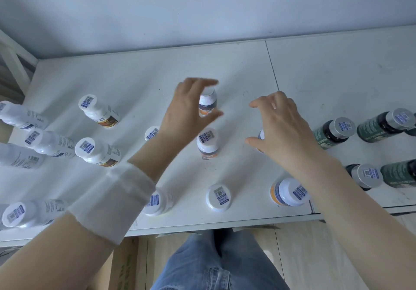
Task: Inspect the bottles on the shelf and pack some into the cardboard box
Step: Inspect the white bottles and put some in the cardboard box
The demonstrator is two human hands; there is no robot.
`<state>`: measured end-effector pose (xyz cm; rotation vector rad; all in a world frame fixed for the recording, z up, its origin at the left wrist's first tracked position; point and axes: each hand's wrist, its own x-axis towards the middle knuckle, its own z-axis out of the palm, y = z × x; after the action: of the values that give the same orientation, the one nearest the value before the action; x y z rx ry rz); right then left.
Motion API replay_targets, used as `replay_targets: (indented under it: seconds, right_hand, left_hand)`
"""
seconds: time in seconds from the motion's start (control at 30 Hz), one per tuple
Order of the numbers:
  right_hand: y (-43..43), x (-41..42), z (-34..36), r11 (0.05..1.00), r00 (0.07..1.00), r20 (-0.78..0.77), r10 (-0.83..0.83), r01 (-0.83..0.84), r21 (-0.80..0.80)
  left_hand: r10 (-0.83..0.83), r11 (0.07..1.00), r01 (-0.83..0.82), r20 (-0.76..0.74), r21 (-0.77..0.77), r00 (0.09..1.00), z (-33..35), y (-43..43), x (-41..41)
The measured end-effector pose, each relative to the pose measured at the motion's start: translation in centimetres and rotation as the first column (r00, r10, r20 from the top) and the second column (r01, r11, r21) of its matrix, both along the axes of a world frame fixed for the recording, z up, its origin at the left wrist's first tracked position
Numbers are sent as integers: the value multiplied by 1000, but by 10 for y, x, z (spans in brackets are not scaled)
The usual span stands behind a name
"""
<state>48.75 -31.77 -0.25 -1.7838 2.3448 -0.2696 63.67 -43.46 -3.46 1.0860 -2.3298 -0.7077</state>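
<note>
Several white-capped bottles stand on the white shelf point(225, 64). My left hand point(189, 111) curls around one white bottle with an orange label point(208, 102). Its fingers hover just above the cap and the thumb sits by the bottle's lower side, with a gap showing. My right hand point(283, 127) is spread open over another white bottle point(261, 135), which it mostly hides. A third bottle point(208, 143) stands between my wrists. Part of a cardboard box point(126, 265) shows below the shelf's front edge at the left.
More white bottles stand at the left point(96, 111) and along the front edge point(219, 197). Dark green bottles with silver caps point(335, 132) stand at the right. A wall closes the back of the shelf. My legs in jeans point(216, 262) are below.
</note>
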Motion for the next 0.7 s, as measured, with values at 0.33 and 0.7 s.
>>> replay_targets:
  seconds: [0.33, 0.7]
  right_hand:
    - [-20, -5, -7, 984, 702, 705, -102, 177, -33]
    - [-5, 27, 0, 910, 534, 843, 66, 314, -271]
  left_hand:
    - [204, 757, -44, -171, 652, 964, 9, -47, -4]
    - [269, 490, 195, -361, 849, 893, 38, 3, 18]
